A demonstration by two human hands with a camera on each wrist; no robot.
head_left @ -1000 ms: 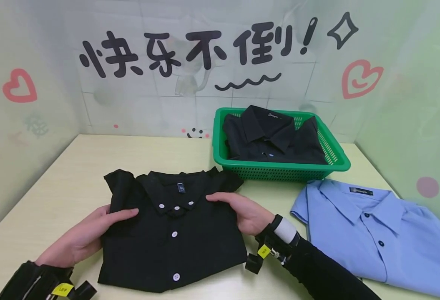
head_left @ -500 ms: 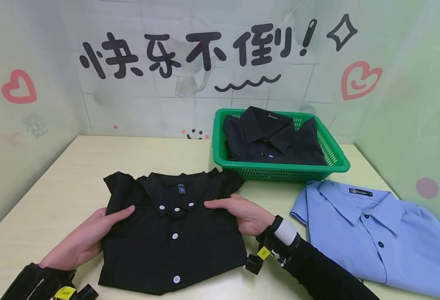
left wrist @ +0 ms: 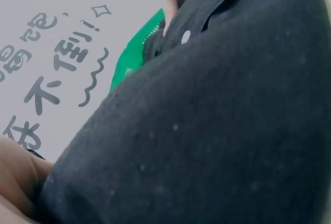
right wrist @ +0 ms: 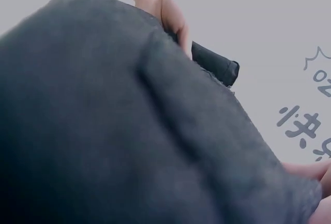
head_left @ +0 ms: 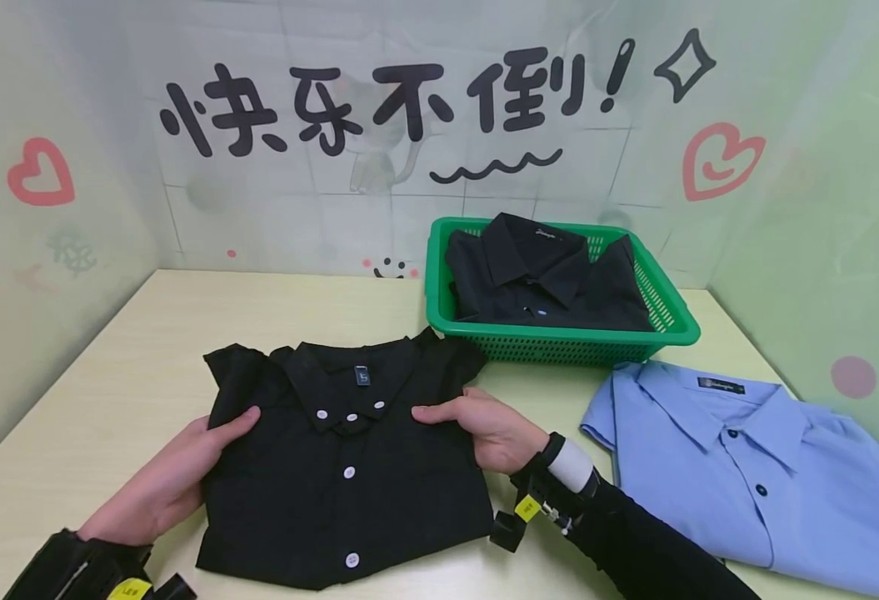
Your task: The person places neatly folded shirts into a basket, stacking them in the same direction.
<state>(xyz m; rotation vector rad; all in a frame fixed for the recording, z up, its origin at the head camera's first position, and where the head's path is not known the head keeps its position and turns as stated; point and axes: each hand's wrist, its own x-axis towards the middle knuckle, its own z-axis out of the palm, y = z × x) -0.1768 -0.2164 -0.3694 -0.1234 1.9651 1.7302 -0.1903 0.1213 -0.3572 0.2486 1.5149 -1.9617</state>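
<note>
A folded black shirt (head_left: pixel 349 508) with white buttons and a small collar label lies in front of me, collar toward the back wall. My left hand (head_left: pixel 177 475) grips its left side, thumb on top and the other fingers hidden beneath. On the opposite side my right hand (head_left: pixel 495 429) holds the shirt the same way, its thumb pointing in toward the collar buttons. In the left wrist view the black cloth (left wrist: pixel 207 131) fills most of the picture. The right wrist view also shows mostly dark cloth (right wrist: pixel 103 105), with the left hand (right wrist: pixel 163 9) at its far edge.
Behind the shirt stands a green basket (head_left: pixel 559 332) with another folded black shirt (head_left: pixel 536 279) in it. A folded light blue shirt (head_left: pixel 709 483) lies at the right of the pale table (head_left: pixel 94 400). Printed fabric walls (head_left: pixel 297 217) enclose the back and sides.
The left thumb has slid slightly outward and up along the shirt's left side. My right thumb sits a little lower than a second ago. The shirt has barely shifted.
</note>
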